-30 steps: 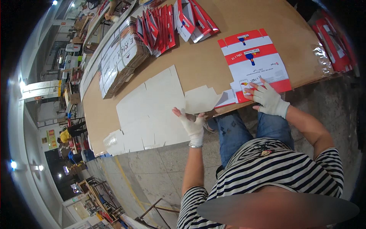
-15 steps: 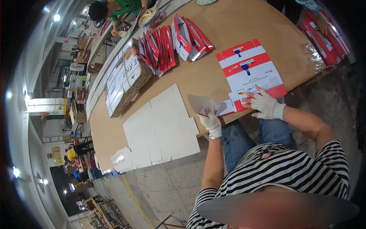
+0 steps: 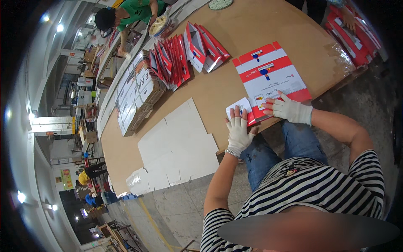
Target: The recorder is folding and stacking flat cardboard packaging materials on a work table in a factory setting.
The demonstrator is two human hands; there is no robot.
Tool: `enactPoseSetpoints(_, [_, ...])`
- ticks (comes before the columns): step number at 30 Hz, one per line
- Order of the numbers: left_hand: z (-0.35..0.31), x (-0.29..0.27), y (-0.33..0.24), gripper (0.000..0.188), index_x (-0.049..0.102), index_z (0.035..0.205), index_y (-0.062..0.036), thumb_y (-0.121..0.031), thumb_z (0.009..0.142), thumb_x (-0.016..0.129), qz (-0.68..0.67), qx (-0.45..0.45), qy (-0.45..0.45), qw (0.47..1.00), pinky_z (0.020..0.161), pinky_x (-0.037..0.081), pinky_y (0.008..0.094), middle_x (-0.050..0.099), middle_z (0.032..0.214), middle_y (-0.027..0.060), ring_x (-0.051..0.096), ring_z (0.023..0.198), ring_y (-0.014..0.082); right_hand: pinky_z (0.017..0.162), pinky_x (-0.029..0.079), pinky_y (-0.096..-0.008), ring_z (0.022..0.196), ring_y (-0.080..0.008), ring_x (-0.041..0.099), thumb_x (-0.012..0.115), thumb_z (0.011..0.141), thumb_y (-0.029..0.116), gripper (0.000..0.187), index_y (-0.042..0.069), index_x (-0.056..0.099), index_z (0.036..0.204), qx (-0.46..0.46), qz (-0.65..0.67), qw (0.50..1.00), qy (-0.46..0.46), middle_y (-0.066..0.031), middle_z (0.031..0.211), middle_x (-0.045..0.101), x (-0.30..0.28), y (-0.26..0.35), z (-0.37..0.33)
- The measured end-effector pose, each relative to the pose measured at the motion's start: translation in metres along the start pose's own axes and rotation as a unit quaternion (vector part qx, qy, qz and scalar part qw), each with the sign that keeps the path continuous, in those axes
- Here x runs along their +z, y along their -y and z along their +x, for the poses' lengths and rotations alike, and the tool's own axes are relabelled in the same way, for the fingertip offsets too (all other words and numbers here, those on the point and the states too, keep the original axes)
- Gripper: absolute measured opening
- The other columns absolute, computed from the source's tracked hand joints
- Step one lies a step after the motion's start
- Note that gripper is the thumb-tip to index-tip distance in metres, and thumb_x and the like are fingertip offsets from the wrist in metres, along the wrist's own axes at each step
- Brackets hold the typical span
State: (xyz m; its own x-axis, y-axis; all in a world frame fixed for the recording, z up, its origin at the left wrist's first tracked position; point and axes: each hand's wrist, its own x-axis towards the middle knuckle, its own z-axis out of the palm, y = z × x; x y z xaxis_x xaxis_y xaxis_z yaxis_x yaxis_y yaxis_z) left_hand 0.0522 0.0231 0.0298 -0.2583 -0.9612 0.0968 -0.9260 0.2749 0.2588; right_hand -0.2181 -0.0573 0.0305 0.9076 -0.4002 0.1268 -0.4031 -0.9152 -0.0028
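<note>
A flat red and white printed carton lies on the table near its front edge, right of centre. My right hand, in a white fingerless glove, is open and rests palm down on the carton's near part. My left hand, gloved the same way, lies flat with its fingers stretched over a small white printed panel at the carton's left end. A red strip shows between this panel and the larger printed face. What lies beneath my palms is hidden.
Several partly folded red cartons stand beyond, beside a strapped bundle of flat cardboard. White flat cardboard lies on the brown tabletop to the left. A person in green works across the table. More red cartons are at far right.
My left hand has opened out from gripping a raised flap and now lies over the carton's left end, with the panel turned down flat. My right hand stays on the carton.
</note>
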Motion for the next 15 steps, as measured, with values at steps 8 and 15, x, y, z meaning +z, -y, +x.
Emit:
enactPoseSetpoints(8, [0.006, 0.011, -0.006, 0.072, 0.037, 0.145, -0.0197, -0.049, 0.084, 0.060, 0.118, -0.041, -0.002, 0.992, 0.103, 0.020, 0.0714, 0.025, 0.153, 0.0194, 0.022, 0.140, 0.0422, 0.106, 0.021, -0.0689, 0.139, -0.0211, 0.035, 0.041, 0.094, 0.026, 0.044, 0.023, 0.048, 0.137, 0.004, -0.025, 0.999, -0.040, -0.0036, 0.148, 0.041, 0.017, 0.008, -0.003])
enactPoseSetpoints(15, [0.008, 0.005, -0.012, 0.069, 0.037, 0.145, -0.0220, -0.049, 0.085, 0.059, 0.115, -0.056, 0.028, 0.991, 0.102, 0.019, 0.0726, 0.024, 0.153, 0.0185, 0.020, 0.141, 0.0418, 0.107, 0.020, -0.0695, 0.137, -0.0210, 0.038, 0.042, 0.093, 0.027, 0.043, 0.023, 0.050, 0.136, 0.004, -0.056, 0.997, -0.053, -0.0032, 0.147, 0.043, 0.028, 0.011, -0.006])
